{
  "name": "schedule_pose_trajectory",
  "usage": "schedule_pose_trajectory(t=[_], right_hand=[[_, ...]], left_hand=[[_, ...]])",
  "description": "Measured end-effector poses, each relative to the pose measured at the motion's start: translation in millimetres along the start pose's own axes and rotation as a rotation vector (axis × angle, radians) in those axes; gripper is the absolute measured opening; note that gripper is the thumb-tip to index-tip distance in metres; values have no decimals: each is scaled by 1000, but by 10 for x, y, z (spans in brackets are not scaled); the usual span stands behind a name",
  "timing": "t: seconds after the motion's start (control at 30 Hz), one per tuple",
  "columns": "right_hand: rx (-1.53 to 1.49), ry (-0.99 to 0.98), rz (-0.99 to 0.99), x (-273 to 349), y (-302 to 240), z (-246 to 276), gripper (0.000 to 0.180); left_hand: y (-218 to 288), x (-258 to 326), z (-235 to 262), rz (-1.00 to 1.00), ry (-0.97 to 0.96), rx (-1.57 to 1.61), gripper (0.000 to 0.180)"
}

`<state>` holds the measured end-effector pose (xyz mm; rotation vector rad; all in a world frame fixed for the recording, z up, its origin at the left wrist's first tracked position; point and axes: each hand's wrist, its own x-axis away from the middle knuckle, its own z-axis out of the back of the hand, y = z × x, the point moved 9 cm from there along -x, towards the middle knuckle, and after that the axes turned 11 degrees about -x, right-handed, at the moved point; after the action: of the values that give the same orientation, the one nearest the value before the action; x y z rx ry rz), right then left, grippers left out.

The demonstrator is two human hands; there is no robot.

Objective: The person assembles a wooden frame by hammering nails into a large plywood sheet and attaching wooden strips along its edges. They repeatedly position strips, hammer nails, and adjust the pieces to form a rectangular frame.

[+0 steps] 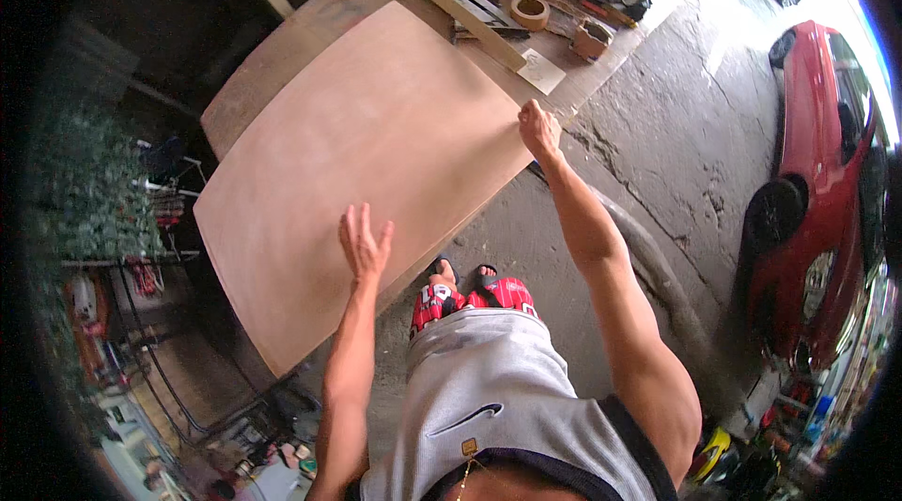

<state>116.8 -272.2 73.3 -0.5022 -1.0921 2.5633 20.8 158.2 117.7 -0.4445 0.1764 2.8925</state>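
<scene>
My left hand (pixel 365 243) lies flat and spread on the plywood sheet (pixel 366 163) resting on the workbench (pixel 282 50), my right hand (pixel 538 128) grips its far corner, and I'd best keep both pressing evenly so it slides without tipping.

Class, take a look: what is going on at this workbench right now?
A person stands at a workbench outdoors, handling a large thin plywood sheet that lies on it. The left hand rests flat, fingers spread, on the sheet near its front edge. The right hand grips the sheet's right corner. A roll of tape, wooden strips and other tools lie at the far end. A red car is parked nearby.
</scene>
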Motion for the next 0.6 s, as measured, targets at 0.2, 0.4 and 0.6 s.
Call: schedule_pose_trajectory(t=[0.2, 0.4, 0.6], right_hand=[[6, 203, 127, 181, -45, -34, 12], [120, 201, 183, 206, -208, -13, 11], [119, 190, 194, 206, -208, -26, 12]], left_hand=[[46, 84, -344, -11, -62, -32, 65], [56, 69, -315, -29, -65, -73, 64], [56, 76, -292, -15, -3, 5, 66]])
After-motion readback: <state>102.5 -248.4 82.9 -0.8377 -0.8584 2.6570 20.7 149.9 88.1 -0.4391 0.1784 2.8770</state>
